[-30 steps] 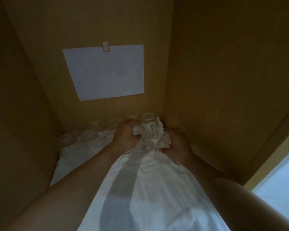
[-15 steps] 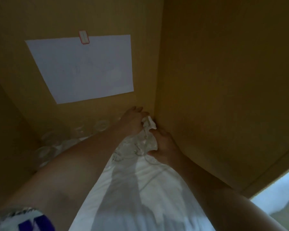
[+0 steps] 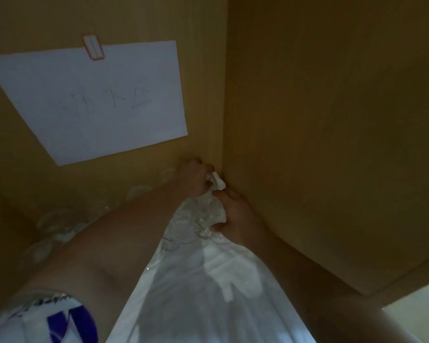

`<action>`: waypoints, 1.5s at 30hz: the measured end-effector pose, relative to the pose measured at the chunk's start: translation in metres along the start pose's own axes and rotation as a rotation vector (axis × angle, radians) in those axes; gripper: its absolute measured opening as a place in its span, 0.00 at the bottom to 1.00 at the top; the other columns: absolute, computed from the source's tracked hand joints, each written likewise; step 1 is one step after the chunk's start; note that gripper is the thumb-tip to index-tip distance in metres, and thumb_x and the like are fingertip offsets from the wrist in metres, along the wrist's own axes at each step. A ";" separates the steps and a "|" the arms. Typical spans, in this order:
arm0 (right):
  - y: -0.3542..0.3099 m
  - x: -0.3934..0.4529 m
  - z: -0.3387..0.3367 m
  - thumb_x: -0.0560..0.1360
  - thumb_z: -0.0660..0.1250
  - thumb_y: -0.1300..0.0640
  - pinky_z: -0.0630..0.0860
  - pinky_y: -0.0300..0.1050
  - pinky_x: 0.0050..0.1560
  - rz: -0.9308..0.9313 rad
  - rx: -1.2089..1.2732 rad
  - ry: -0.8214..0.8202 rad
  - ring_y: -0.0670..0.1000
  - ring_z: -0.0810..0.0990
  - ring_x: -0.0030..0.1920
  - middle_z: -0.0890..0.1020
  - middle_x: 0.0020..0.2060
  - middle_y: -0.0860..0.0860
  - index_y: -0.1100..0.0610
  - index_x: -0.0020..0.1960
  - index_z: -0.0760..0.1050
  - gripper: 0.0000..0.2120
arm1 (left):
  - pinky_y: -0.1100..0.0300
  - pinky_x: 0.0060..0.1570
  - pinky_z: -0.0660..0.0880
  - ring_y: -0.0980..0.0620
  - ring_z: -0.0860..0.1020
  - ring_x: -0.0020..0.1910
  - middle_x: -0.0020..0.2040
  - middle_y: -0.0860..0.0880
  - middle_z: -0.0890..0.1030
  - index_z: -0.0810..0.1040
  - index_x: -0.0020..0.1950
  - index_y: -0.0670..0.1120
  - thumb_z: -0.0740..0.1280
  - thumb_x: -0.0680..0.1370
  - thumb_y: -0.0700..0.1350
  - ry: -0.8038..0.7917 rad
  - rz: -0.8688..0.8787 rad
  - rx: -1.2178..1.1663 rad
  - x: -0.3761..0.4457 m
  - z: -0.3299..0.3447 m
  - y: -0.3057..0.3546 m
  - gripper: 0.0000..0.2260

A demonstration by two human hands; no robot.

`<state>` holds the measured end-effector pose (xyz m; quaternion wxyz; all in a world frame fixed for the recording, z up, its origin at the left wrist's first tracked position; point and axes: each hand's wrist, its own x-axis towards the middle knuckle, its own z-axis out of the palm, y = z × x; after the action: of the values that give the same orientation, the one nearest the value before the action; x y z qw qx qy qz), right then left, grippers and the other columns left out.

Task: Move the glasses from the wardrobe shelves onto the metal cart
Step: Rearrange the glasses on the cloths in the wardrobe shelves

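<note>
Both hands are gripping clear glasses [image 3: 198, 216] in the corner: left hand [image 3: 196, 177], right hand [image 3: 235, 216]; their number is unclear.

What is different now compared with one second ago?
Both hands pushed deeper into the back right corner: the left hand and right hand hold the clustered glasses there. The white cloth, taped paper and the glasses at left stayed.
</note>
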<state>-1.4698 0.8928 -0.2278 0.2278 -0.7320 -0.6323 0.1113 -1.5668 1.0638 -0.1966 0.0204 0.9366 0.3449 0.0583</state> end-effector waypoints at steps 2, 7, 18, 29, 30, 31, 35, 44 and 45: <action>-0.003 0.004 0.003 0.68 0.80 0.48 0.70 0.52 0.69 -0.006 -0.014 0.004 0.54 0.71 0.68 0.70 0.71 0.50 0.50 0.76 0.65 0.41 | 0.53 0.53 0.76 0.45 0.78 0.56 0.57 0.42 0.81 0.76 0.71 0.51 0.67 0.79 0.56 0.005 -0.007 0.025 0.002 0.001 0.001 0.22; 0.000 0.012 0.006 0.65 0.82 0.48 0.71 0.52 0.68 -0.010 -0.014 -0.028 0.55 0.72 0.68 0.72 0.70 0.51 0.52 0.75 0.67 0.44 | 0.51 0.57 0.75 0.43 0.78 0.59 0.62 0.42 0.78 0.74 0.73 0.55 0.65 0.79 0.60 -0.005 -0.052 0.092 0.003 0.002 0.003 0.23; -0.003 0.003 -0.005 0.73 0.72 0.38 0.58 0.54 0.77 -0.033 -0.112 -0.130 0.58 0.54 0.79 0.52 0.82 0.52 0.49 0.82 0.52 0.45 | 0.44 0.64 0.73 0.41 0.75 0.65 0.68 0.46 0.78 0.74 0.74 0.53 0.64 0.80 0.60 0.047 -0.135 0.015 -0.037 -0.017 0.020 0.23; -0.012 -0.044 -0.041 0.76 0.67 0.38 0.56 0.54 0.78 -0.172 -0.177 -0.114 0.59 0.51 0.80 0.50 0.82 0.54 0.48 0.82 0.51 0.42 | 0.43 0.65 0.73 0.40 0.73 0.69 0.71 0.45 0.76 0.72 0.75 0.52 0.62 0.80 0.62 0.153 -0.392 -0.013 -0.131 -0.052 0.059 0.26; -0.013 -0.050 -0.044 0.76 0.67 0.37 0.57 0.54 0.78 -0.186 -0.185 -0.114 0.59 0.52 0.80 0.51 0.81 0.54 0.48 0.82 0.52 0.42 | 0.44 0.65 0.74 0.40 0.74 0.68 0.70 0.45 0.76 0.73 0.74 0.51 0.61 0.78 0.64 0.161 -0.422 -0.019 -0.142 -0.054 0.064 0.28; -0.014 -0.057 -0.047 0.76 0.67 0.37 0.59 0.55 0.77 -0.203 -0.187 -0.110 0.59 0.53 0.80 0.52 0.81 0.54 0.48 0.82 0.52 0.42 | 0.44 0.64 0.74 0.40 0.75 0.67 0.69 0.45 0.78 0.74 0.73 0.52 0.59 0.76 0.66 0.172 -0.454 -0.031 -0.152 -0.054 0.068 0.31; -0.018 -0.090 -0.058 0.75 0.68 0.38 0.61 0.56 0.76 -0.261 -0.156 -0.126 0.58 0.55 0.79 0.56 0.80 0.54 0.48 0.81 0.54 0.41 | 0.46 0.64 0.75 0.42 0.76 0.66 0.67 0.46 0.79 0.75 0.72 0.53 0.52 0.70 0.72 0.170 -0.518 -0.070 -0.200 -0.054 0.090 0.38; -0.030 -0.167 -0.067 0.78 0.67 0.41 0.61 0.55 0.74 -0.343 -0.124 -0.241 0.60 0.57 0.77 0.56 0.80 0.55 0.48 0.81 0.53 0.38 | 0.43 0.70 0.69 0.41 0.66 0.75 0.77 0.46 0.69 0.68 0.77 0.53 0.62 0.80 0.64 0.164 -0.723 0.001 -0.304 -0.048 0.153 0.29; -0.033 -0.175 -0.065 0.78 0.67 0.41 0.62 0.55 0.73 -0.362 -0.127 -0.244 0.60 0.58 0.77 0.57 0.80 0.55 0.49 0.81 0.54 0.38 | 0.44 0.70 0.68 0.41 0.65 0.75 0.77 0.46 0.68 0.67 0.78 0.53 0.62 0.80 0.65 0.156 -0.741 0.007 -0.315 -0.047 0.158 0.29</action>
<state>-1.4997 0.7121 -0.1773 0.1192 -0.6007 -0.7819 0.1164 -1.7085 0.7392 -0.1679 0.0103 0.7412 0.6609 0.1171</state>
